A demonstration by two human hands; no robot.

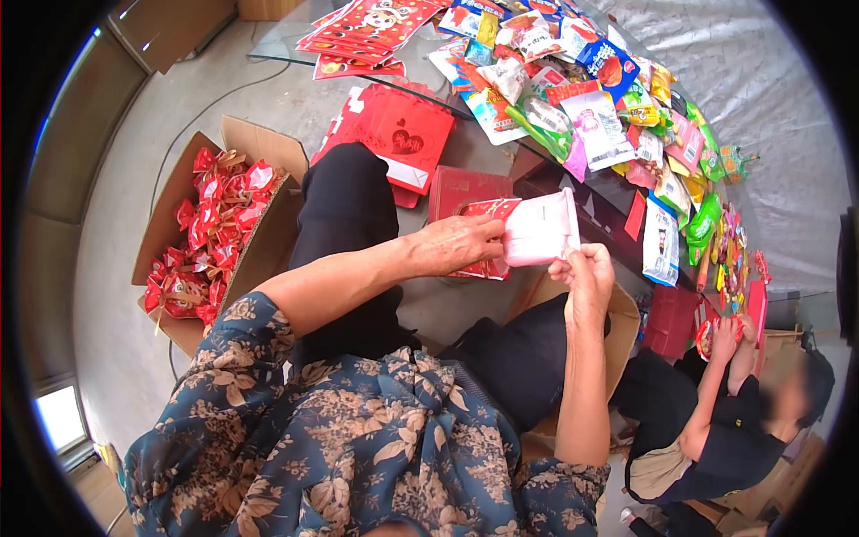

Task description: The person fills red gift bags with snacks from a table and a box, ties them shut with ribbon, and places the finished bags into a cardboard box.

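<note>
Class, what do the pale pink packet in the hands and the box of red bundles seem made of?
The pale pink packet, pinched between left hand and right hand: probably thin plastic film, smooth with a faint sheen and a pinker edge strip. The box: likely plain cardboard, matte brown, with folded-out flaps.

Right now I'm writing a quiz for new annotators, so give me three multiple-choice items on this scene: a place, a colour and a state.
1. Where is the cardboard box of red tied bags?
A on the table
B on the floor, at the person's left
C on a shelf

2. What colour is the packet between the hands?
A pale pink
B green
C blue

3. How is that packet held?
A lying on the table
B dropped in the box
C gripped by left hand and right hand

B: the box stands on the floor beside the left knee.
A: its face is pale pink.
C: both hands pinch its edges.
</note>
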